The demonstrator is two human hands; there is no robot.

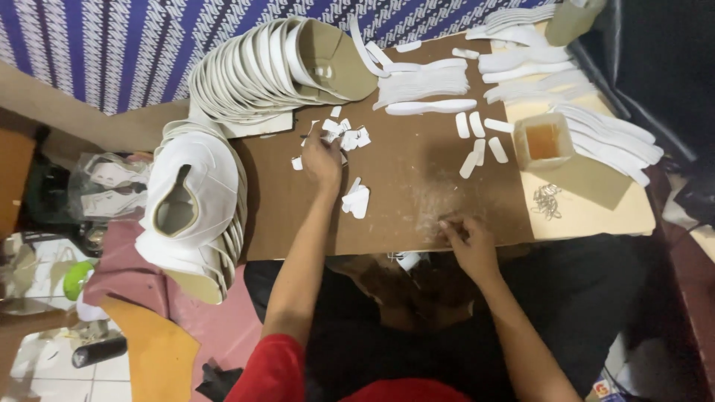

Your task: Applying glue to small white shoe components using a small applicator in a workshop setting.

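Small white cut pieces (344, 135) are pinched by left hand (322, 160) mid-board for sorting; right hand (468, 242) is curled at brown board (402, 186) edge, grip contents can't be told.

Low brown worktable (402, 216) is set against a blue-and-white patterned cloth backdrop (112, 45). White tiled floor (45, 365) is seen lower left, partly covered by pink fabric (216, 320). Dark material is seen at right. Scene is lit evenly from overhead.

Red short sleeves (bare forearms below), no gloves.
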